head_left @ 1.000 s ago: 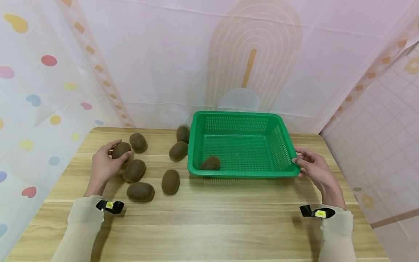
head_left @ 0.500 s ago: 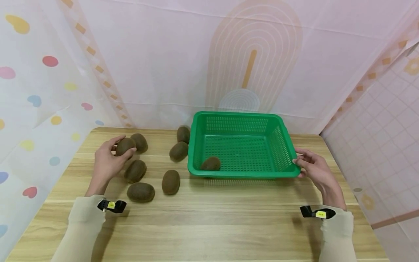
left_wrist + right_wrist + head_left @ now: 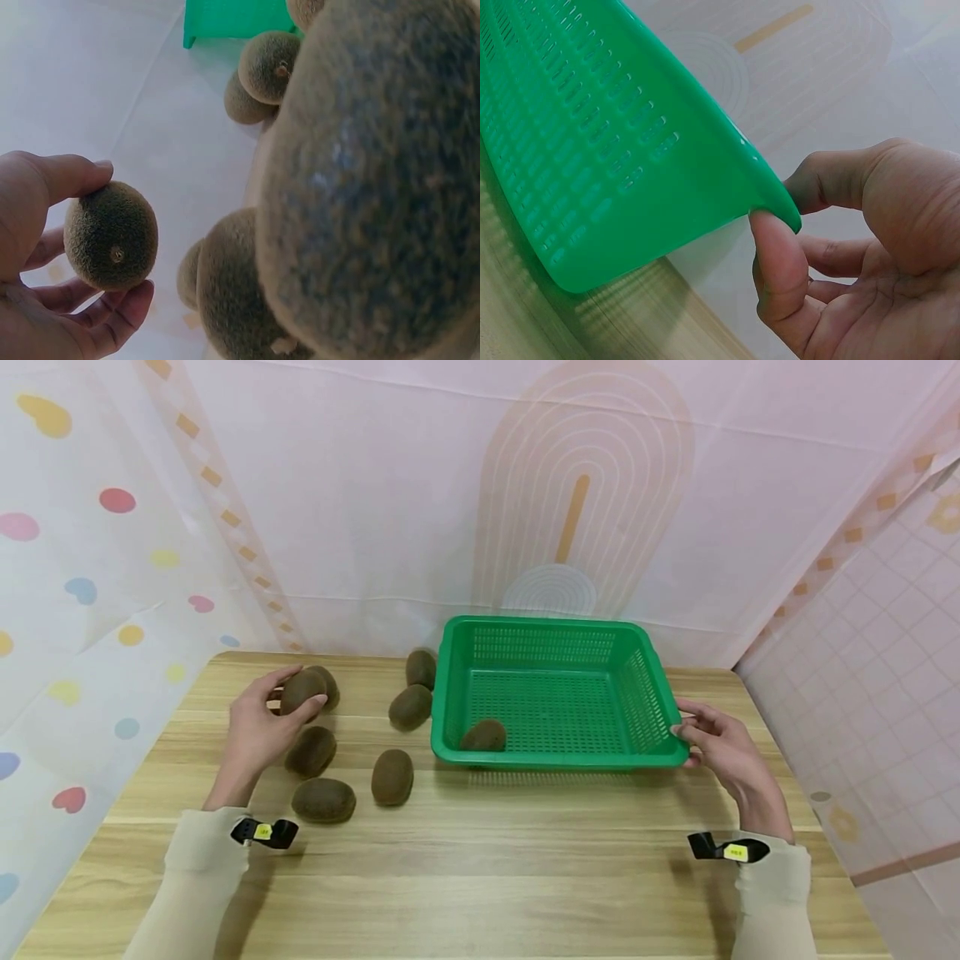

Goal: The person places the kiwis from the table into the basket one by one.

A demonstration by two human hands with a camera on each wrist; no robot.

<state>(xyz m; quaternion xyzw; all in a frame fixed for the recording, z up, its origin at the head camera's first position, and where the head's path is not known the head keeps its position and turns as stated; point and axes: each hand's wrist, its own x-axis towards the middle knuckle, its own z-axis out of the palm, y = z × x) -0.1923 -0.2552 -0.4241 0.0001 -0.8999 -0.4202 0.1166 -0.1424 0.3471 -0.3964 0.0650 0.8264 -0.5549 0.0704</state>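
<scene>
My left hand [image 3: 262,720] grips a brown kiwi [image 3: 302,692] between thumb and fingers, at the left of the table. In the left wrist view the held kiwi [image 3: 112,236] shows its stem end. Just behind it another kiwi [image 3: 328,687] is partly covered. Nearer me lie a kiwi [image 3: 311,752] and a lengthwise kiwi [image 3: 324,800]. On the right, my right hand [image 3: 722,742] pinches the rim of a green plastic basket [image 3: 551,760]. The right wrist view has the thumb and fingers on the basket's rim [image 3: 780,206]. One kiwi [image 3: 484,736] lies inside, at the front left corner.
Two kiwis, one at the back [image 3: 421,669] and one in front of it [image 3: 410,707], lie against the basket's left side. A further kiwi [image 3: 392,777] sits nearer me on the wooden table [image 3: 525,868]. A patterned cloth wall [image 3: 375,510] rises behind the table.
My left hand has moved right and slightly up in view with the gripped kiwi, which now overlaps the kiwi behind it. The right hand and basket have stayed in place.
</scene>
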